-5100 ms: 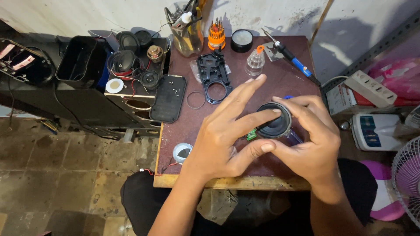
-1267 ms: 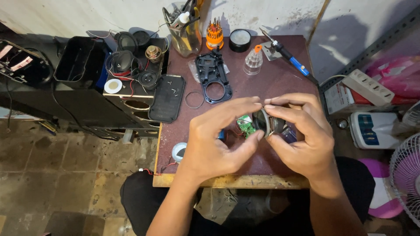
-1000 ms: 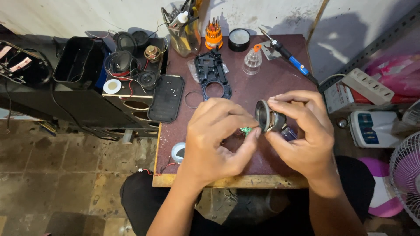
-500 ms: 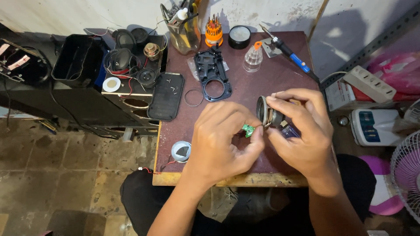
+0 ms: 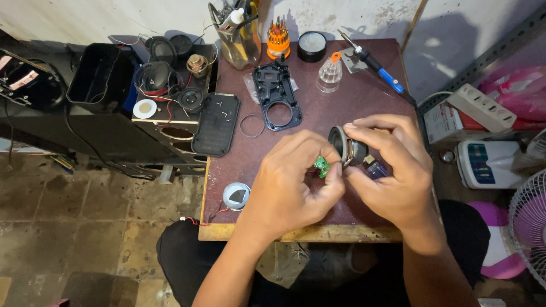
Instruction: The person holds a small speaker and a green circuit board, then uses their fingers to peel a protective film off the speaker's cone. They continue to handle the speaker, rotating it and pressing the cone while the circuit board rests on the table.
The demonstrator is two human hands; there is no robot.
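My right hand [image 5: 392,170] grips a small round speaker driver [image 5: 346,145] on edge above the dark red table [image 5: 352,96]. My left hand [image 5: 293,185] pinches a small green circuit board [image 5: 322,166] right beside the speaker, fingertips meeting those of the right hand. A small blue part [image 5: 377,169] shows under the right hand's fingers, mostly hidden.
A black plastic housing frame [image 5: 277,95], a thin wire ring [image 5: 251,125], a clear bottle [image 5: 329,74], a blue-handled soldering iron [image 5: 376,70], an orange screwdriver set [image 5: 278,37] and a tool jar [image 5: 239,34] lie farther back. A small speaker [image 5: 236,196] with red wire sits near the front edge. Speaker boxes [image 5: 165,108] stand left.
The speaker was lying face up under both hands five seconds ago; it is now turned on edge in my right hand. My left hand closed into a pinch on the green board.
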